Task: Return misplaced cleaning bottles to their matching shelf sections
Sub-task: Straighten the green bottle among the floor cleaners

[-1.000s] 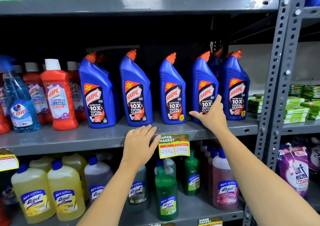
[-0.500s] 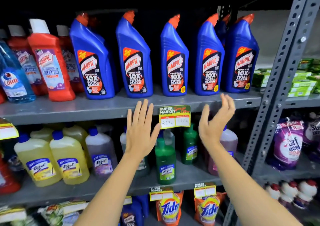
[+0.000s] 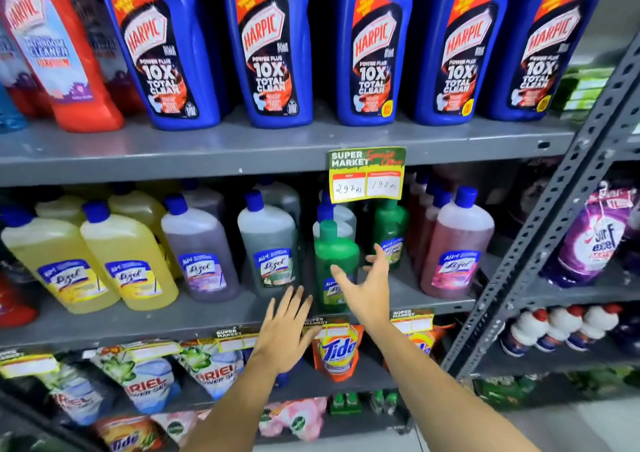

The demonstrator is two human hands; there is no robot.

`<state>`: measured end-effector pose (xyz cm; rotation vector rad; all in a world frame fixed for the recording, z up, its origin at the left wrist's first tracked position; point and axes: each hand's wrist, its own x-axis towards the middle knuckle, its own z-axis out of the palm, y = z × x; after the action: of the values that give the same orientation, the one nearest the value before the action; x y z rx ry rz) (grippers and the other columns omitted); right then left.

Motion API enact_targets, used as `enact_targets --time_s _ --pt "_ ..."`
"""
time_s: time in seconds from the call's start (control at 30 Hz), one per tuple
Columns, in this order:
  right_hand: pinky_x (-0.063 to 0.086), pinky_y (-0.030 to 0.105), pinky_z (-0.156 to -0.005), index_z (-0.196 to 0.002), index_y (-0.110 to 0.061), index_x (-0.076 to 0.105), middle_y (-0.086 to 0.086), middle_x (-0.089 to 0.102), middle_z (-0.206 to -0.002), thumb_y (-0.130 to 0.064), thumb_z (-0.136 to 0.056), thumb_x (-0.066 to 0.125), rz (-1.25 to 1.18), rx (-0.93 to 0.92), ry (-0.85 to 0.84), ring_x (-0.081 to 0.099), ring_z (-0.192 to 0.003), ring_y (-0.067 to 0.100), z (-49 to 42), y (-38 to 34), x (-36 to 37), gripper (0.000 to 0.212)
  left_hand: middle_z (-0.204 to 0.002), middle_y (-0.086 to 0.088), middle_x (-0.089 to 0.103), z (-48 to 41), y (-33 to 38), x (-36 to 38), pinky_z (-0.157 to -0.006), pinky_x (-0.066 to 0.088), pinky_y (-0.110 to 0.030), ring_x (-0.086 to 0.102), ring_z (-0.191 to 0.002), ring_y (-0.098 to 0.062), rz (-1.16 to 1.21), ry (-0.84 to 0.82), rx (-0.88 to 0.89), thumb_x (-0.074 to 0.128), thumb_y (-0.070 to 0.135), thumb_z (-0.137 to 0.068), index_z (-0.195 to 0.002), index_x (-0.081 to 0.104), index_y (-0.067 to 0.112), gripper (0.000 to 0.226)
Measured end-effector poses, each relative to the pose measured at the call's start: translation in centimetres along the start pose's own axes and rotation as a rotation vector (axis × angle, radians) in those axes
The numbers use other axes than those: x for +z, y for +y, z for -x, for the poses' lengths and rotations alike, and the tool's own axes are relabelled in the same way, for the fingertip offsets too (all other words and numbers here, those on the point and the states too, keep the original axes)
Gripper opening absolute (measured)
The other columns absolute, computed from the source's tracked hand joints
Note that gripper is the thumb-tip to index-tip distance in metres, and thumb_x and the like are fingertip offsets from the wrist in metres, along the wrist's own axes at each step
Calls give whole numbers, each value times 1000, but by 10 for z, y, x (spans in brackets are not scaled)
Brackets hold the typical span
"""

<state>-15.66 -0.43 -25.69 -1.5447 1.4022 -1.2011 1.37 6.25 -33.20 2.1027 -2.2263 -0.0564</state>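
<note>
A green Lizol bottle (image 3: 335, 254) stands at the front of the middle shelf (image 3: 166, 323), ahead of the grey-white bottles behind it. My right hand (image 3: 363, 287) is open with fingers spread, just in front of that bottle's lower half and not closed on it. My left hand (image 3: 285, 327) is open, palm forward, over the shelf's front edge, left of the bottle. A second green bottle (image 3: 391, 229) stands behind to the right. Yellow (image 3: 128, 261), purple (image 3: 201, 254), grey (image 3: 268, 247) and pink (image 3: 457, 247) Lizol bottles line the same shelf.
Blue Harpic bottles (image 3: 266, 46) and a red Harpic bottle (image 3: 59, 53) fill the shelf above. A price tag (image 3: 367, 174) hangs from its edge. Tide (image 3: 336, 349) and Ariel pouches (image 3: 218, 372) sit below. A slanted grey upright (image 3: 540, 250) borders the right, with Surf Excel pouches (image 3: 592, 240) beyond.
Both hands have dropped from the Harpic shelf to the Lizol shelf. My right hand let go of the blue Harpic bottle and now reaches at the green bottle. The view has tilted down and closer.
</note>
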Motion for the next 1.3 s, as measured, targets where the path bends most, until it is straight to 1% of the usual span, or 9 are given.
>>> enact_targets --time_s 0.1,0.3,0.5,0.6,0.73,0.87,0.97,1.13,1.3 --pt "43 32 -103 -149 -18 24 0 45 -140 -54 -63 82 75 24 -29 47 -129 16 8 15 17 110 -154 -8 34 0 -3 21 -111 20 -56 27 -143 -28 22 -86 12 -2 67 -92 -147 38 13 86" --pt "49 42 -96 -140 -21 30 3 50 -128 -53 -57 86 223 58 6 47 -124 22 11 27 39 105 -162 -3 12 0 -5 32 -114 -7 -47 3 -148 -21 52 -40 9 10 65 -90 -154 18 18 80" --pt "53 44 -90 -133 -19 39 2 53 -125 -49 -58 86 276 41 10 55 -118 23 8 39 37 93 -162 -2 6 2 -8 29 -114 -9 -43 1 -148 -21 69 -15 48 -15 74 -81 -154 13 19 96" --pt "53 44 -90 -131 -17 40 3 54 -124 -49 -57 85 281 50 23 56 -116 25 1 45 27 92 -161 -1 6 4 -8 25 -115 -5 -43 3 -148 -21 82 -2 64 -18 76 -80 -154 17 20 99" --pt "51 41 -89 -126 -19 41 3 55 -122 -44 -57 88 272 71 47 58 -113 26 -13 51 2 87 -161 2 -1 4 -7 24 -114 -11 -40 -5 -148 -18 83 -37 45 -25 78 -73 -155 8 23 104" --pt "51 38 -86 -116 -23 43 2 58 -118 -41 -55 90 235 121 73 62 -105 24 -28 59 -27 80 -160 2 2 4 -6 26 -113 -10 -41 0 -148 -20 95 -31 40 -23 79 -75 -154 12 22 104" --pt "50 36 -85 -114 -19 44 4 59 -116 -38 -56 92 236 137 92 62 -103 25 -36 62 -42 78 -160 1 2 4 -6 27 -114 -10 -42 -1 -148 -20 99 -33 35 -22 79 -75 -154 11 22 103" --pt "51 38 -84 -112 -19 42 4 60 -114 -37 -57 92 239 146 83 62 -100 25 -40 64 -47 76 -159 4 -5 4 -4 25 -114 -11 -41 -6 -148 -19 81 -51 18 -28 79 -70 -154 5 23 106" --pt "48 32 -81 -109 -21 39 3 63 -109 -32 -57 92 232 151 60 61 -93 22 -42 64 -48 75 -162 2 -4 6 -2 20 -115 -10 -42 -9 -147 -17 72 -68 11 -33 78 -65 -154 2 24 110"
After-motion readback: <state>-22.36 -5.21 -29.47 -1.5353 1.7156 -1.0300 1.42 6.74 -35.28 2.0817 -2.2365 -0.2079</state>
